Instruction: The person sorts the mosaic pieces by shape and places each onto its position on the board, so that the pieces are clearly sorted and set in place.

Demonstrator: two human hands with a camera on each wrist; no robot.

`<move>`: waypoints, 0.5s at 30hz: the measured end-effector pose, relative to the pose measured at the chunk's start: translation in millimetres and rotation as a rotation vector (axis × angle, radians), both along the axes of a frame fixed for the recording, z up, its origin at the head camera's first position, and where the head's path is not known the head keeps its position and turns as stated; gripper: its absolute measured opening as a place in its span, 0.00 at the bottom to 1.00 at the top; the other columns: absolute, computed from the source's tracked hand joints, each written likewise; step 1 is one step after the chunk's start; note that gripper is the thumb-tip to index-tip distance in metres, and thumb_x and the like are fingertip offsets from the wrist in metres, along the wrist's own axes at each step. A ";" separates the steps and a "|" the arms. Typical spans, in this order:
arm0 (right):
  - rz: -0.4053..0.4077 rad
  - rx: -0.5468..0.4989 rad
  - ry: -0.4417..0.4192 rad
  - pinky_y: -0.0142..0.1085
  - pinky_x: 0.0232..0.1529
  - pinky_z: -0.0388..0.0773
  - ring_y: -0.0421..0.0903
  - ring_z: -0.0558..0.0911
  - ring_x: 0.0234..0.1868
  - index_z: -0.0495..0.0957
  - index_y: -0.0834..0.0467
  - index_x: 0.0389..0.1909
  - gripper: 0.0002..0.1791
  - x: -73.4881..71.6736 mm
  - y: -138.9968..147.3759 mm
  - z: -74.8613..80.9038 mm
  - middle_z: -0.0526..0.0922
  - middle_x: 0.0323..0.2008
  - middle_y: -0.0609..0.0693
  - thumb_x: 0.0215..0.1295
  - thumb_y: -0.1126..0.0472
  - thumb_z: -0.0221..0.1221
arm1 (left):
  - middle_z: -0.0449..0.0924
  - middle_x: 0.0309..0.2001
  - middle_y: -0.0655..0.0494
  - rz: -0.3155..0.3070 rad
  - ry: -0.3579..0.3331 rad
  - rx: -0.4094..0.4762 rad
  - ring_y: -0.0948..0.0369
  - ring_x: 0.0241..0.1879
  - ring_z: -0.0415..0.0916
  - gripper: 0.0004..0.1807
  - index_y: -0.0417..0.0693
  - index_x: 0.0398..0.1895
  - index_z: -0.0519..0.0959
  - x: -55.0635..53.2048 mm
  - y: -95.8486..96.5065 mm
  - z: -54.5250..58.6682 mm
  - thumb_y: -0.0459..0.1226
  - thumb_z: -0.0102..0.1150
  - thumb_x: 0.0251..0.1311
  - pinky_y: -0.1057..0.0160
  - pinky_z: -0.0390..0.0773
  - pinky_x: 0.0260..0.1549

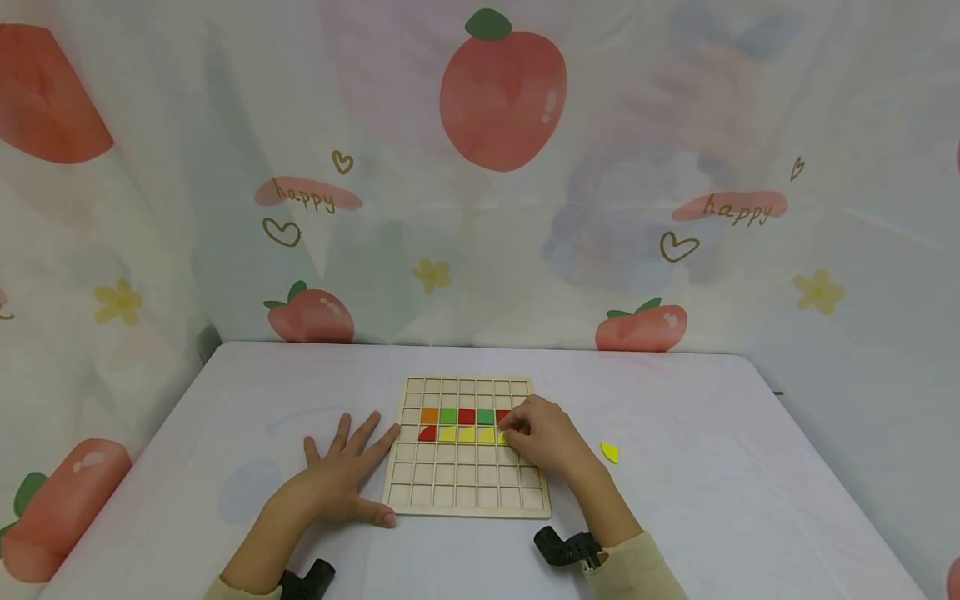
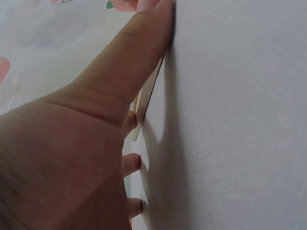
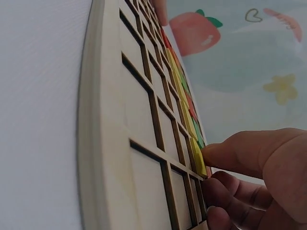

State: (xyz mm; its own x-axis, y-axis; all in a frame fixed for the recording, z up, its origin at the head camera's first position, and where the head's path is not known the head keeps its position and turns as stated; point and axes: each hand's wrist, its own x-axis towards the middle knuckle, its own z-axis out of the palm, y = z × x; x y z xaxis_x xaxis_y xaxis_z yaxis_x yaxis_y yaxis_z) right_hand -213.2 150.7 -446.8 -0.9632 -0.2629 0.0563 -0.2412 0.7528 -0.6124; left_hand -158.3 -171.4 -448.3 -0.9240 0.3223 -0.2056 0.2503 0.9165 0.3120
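Observation:
A square wooden grid board [image 1: 467,498] lies on the table. One row holds orange, green and red square tiles [image 1: 467,416]. In the row below are a red quarter-circle piece [image 1: 427,434] and several yellow pieces [image 1: 467,434]. My left hand [image 1: 337,479] lies spread on the table at the board's left side, its index fingertip and thumb at the board's edge. My right hand [image 1: 546,433] pinches a yellow piece [image 3: 197,158] at the right end of the yellow row; the thumb lies on it in the right wrist view, and the fingers partly hide its cell.
One loose yellow quarter-circle piece [image 1: 611,452] lies on the white tablecloth [image 1: 697,483] to the right of the right hand. A cloth backdrop [image 1: 480,250] printed with fruit stands behind the table. Black wrist camera mounts [image 1: 566,547] sit on both wrists.

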 end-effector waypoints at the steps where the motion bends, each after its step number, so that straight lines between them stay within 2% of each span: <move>1: 0.003 -0.001 0.002 0.35 0.34 0.73 0.40 0.73 0.31 0.88 0.52 0.34 0.05 0.5 -0.2 0.6 0.76 0.31 0.42 0.60 0.64 0.66 | 0.41 0.81 0.46 0.000 0.000 0.000 0.32 0.76 0.28 0.69 0.64 0.79 0.53 -0.1 -0.1 0.0 0.73 0.70 0.29 0.15 0.31 0.55; 7: 0.008 -0.021 -0.012 0.36 0.35 0.74 0.41 0.74 0.32 0.87 0.51 0.36 0.05 1.3 1.5 4.2 0.78 0.33 0.42 0.61 0.63 0.66 | 0.41 0.81 0.46 0.003 -0.004 -0.002 0.32 0.76 0.28 0.69 0.63 0.79 0.54 0.0 0.3 -0.3 0.73 0.70 0.28 0.15 0.31 0.55; 15: -0.059 -0.051 -0.024 0.37 0.40 0.76 0.43 0.77 0.37 0.87 0.49 0.41 0.08 -1.4 15.7 12.7 0.81 0.39 0.44 0.63 0.61 0.64 | 0.41 0.81 0.46 0.007 -0.008 0.002 0.32 0.76 0.28 0.69 0.63 0.79 0.54 1.3 0.9 0.6 0.72 0.71 0.29 0.15 0.31 0.55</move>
State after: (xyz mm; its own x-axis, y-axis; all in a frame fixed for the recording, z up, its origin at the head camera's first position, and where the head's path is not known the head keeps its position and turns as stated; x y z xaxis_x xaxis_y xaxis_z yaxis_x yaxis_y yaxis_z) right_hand -214.6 166.3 -434.1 -0.9781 -0.2033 0.0449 -0.1824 0.7327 -0.6556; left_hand -156.9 -170.5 -447.7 -0.9244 0.3166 -0.2127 0.2416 0.9176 0.3156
